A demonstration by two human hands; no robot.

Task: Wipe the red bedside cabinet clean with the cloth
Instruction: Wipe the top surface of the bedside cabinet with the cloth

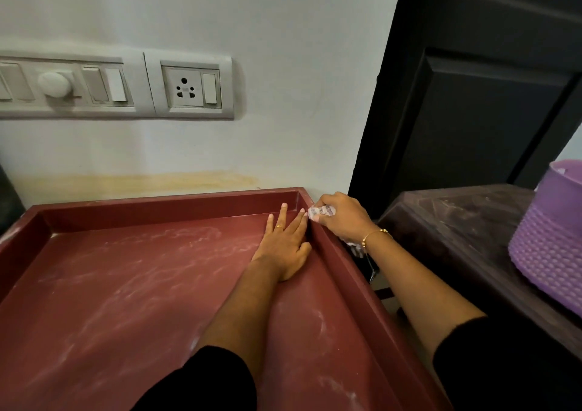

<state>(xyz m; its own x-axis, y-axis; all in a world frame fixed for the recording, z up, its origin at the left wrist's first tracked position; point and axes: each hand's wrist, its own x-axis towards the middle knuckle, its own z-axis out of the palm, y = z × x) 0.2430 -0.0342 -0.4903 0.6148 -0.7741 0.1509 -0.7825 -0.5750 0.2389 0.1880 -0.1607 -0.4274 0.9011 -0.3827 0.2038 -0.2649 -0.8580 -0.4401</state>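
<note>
Red and streaked with pale dust, the bedside cabinet has the left hand spread flat inside its far right corner, while the right hand bunches the cloth tightly on that corner's rim. Working only the rim could leave the dusty top smeared, I'd guess.

We see soft, even indoor light on the pale wall, with no hard glare. The door at right falls very dark, its detail mostly lost. Faint shadows sit under the switch panel. Straight edges bow toward the frame's borders, and focus is slightly soft throughout.
</note>
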